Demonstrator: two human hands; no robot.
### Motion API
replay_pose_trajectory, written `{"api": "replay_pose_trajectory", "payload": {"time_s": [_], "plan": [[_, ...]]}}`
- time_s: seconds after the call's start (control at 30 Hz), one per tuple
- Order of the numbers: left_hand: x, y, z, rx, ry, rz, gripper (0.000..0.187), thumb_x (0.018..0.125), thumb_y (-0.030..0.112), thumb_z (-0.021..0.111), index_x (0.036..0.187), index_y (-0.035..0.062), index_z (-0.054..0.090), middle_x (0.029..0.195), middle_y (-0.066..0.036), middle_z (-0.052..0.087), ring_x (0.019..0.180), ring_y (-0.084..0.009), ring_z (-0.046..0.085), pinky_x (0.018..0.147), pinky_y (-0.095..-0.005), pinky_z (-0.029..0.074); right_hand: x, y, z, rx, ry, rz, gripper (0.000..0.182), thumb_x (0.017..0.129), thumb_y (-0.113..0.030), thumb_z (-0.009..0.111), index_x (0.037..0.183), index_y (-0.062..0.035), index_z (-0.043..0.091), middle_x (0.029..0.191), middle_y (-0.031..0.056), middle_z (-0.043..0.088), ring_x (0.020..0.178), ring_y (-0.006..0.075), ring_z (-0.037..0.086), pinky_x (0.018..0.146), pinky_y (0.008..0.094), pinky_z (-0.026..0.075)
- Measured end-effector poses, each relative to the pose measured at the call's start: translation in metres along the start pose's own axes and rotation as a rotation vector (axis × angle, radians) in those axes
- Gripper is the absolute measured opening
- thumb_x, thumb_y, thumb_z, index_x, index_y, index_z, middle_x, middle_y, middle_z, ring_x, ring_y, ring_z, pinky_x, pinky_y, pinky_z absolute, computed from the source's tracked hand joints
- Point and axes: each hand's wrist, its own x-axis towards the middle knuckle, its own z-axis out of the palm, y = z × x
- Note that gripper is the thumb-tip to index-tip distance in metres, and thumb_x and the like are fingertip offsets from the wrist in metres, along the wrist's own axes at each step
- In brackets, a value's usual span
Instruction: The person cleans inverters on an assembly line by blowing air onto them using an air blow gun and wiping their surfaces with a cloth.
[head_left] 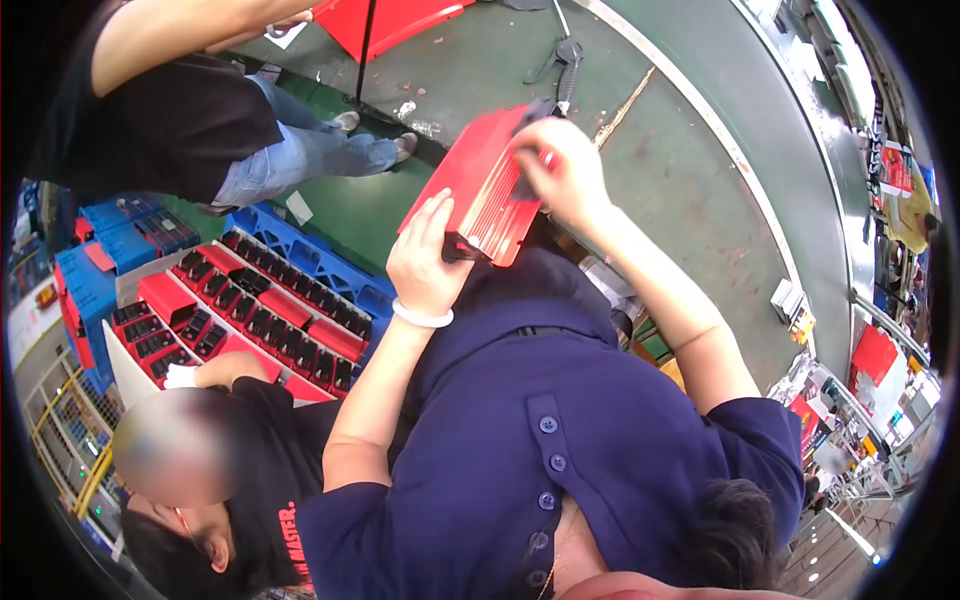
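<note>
My left hand (428, 262), with a white band at the wrist, grips the near end of a red ribbed metal casing (485, 185). The casing is held tilted in front of my waist, with black parts at both ends. At its far right side is my right hand (568, 172), its fingers bent together against the casing around a small dark piece (524, 188). What that piece is, I cannot make out, as the fingers partly cover it.
A green work surface (680, 150) lies ahead, with a black-handled air gun (568, 70) and a larger red panel (400, 22). At left, a crate (125, 365) holds several rows of red and black units beside a blue pallet (290, 245). Two other people are close on the left.
</note>
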Motion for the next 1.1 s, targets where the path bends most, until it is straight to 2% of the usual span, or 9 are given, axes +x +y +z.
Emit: {"api": "replay_pose_trajectory", "payload": {"time_s": [0.13, 0.27, 0.4, 0.43, 0.67, 0.93, 0.97, 1.07, 1.1], "plan": [[0.003, -0.003, -0.001, 0.006, 0.0, 0.015, 0.067, 0.061, 0.017, 0.085, 0.124, 0.007, 0.063, 0.126, -0.008, 0.067, 0.107, -0.0306, 0.067, 0.09, -0.0397, 0.054, -0.01, -0.038, -0.015, 0.202, -0.21, -0.315, 0.019, 0.075, 0.0, 0.072, 0.093, -0.006, 0.068, 0.093, 0.0104, 0.068, 0.089, 0.0301, 0.067, 0.08, 0.038, 0.055], [0.009, -0.007, -0.006, -0.006, -0.044, 0.081, 0.064, 0.063, 0.015, 0.083, 0.123, 0.0072, 0.063, 0.128, -0.008, 0.067, 0.109, -0.03, 0.067, 0.09, -0.0394, 0.054, -0.008, 0.05, -0.037, 0.036, 0.045, 0.298, 0.021, 0.081, 0.002, 0.069, 0.101, -0.0035, 0.067, 0.095, 0.0117, 0.069, 0.085, 0.025, 0.07, 0.077, 0.0336, 0.058], [0.009, 0.001, -0.008, 0.01, -0.061, 0.09, 0.062, 0.062, 0.011, 0.083, 0.121, 0.0073, 0.064, 0.125, -0.008, 0.068, 0.109, -0.0303, 0.067, 0.093, -0.0386, 0.054, -0.006, 0.031, -0.046, -0.156, -0.18, 0.213, 0.013, 0.085, -0.008, 0.069, 0.097, -0.0046, 0.065, 0.096, 0.0123, 0.069, 0.082, 0.0269, 0.069, 0.073, 0.0369, 0.055], [0.012, 0.001, -0.008, 0.015, -0.068, 0.099, 0.061, 0.063, 0.012, 0.083, 0.121, 0.0073, 0.064, 0.125, -0.008, 0.068, 0.108, -0.0301, 0.067, 0.093, -0.0385, 0.054, -0.013, 0.033, -0.036, -0.15, -0.227, 0.229, 0.015, 0.086, -0.017, 0.067, 0.093, -0.005, 0.062, 0.093, 0.0142, 0.066, 0.087, 0.0345, 0.066, 0.078, 0.0412, 0.053], [0.022, 0.008, -0.009, 0.06, -0.091, 0.142, 0.058, 0.065, 0.017, 0.081, 0.12, 0.01, 0.067, 0.125, -0.005, 0.068, 0.105, -0.0272, 0.068, 0.09, -0.0372, 0.054, -0.035, -0.003, -0.034, -0.356, -0.254, 0.103, 0.011, 0.088, -0.014, 0.065, 0.093, -0.0051, 0.063, 0.085, 0.0133, 0.065, 0.086, 0.0332, 0.063, 0.077, 0.0452, 0.047], [0.021, 0.007, -0.005, 0.09, -0.063, 0.173, 0.056, 0.065, 0.019, 0.081, 0.119, 0.0109, 0.068, 0.125, -0.004, 0.068, 0.103, -0.0264, 0.069, 0.087, -0.0367, 0.055, -0.06, -0.08, -0.042, 0.077, -0.195, 0.058, 0.01, 0.087, -0.013, 0.068, 0.091, -0.0043, 0.064, 0.086, 0.012, 0.066, 0.086, 0.0343, 0.064, 0.079, 0.0418, 0.049], [0.021, 0.008, -0.005, 0.091, -0.066, 0.177, 0.056, 0.065, 0.019, 0.081, 0.119, 0.0108, 0.068, 0.125, -0.004, 0.068, 0.103, -0.0264, 0.069, 0.087, -0.0369, 0.055, -0.066, -0.08, -0.041, 0.142, -0.216, 0.006, 0.009, 0.09, -0.011, 0.066, 0.091, -0.003, 0.063, 0.085, 0.0106, 0.065, 0.083, 0.0278, 0.065, 0.078, 0.0375, 0.05], [0.024, 0.011, -0.006, 0.089, -0.048, 0.184, 0.052, 0.069, 0.021, 0.081, 0.118, 0.0098, 0.068, 0.121, -0.006, 0.069, 0.102, -0.0275, 0.069, 0.086, -0.0373, 0.056, -0.062, -0.077, -0.062, 0.689, -0.467, 0.44, 0.014, 0.097, -0.016, 0.062, 0.097, -0.0016, 0.063, 0.087, 0.0072, 0.065, 0.085, 0.0174, 0.064, 0.079, 0.0332, 0.05], [0.027, 0.014, -0.005, 0.087, -0.037, 0.158, 0.051, 0.07, 0.021, 0.081, 0.118, 0.0095, 0.068, 0.12, -0.007, 0.069, 0.101, -0.0279, 0.07, 0.085, -0.0373, 0.056, -0.071, -0.063, -0.057, 0.846, -0.336, 0.513, 0.014, 0.101, -0.016, 0.058, 0.099, -0.0029, 0.061, 0.086, 0.0002, 0.064, 0.078, 0.0103, 0.061, 0.074, 0.0266, 0.05]]}}
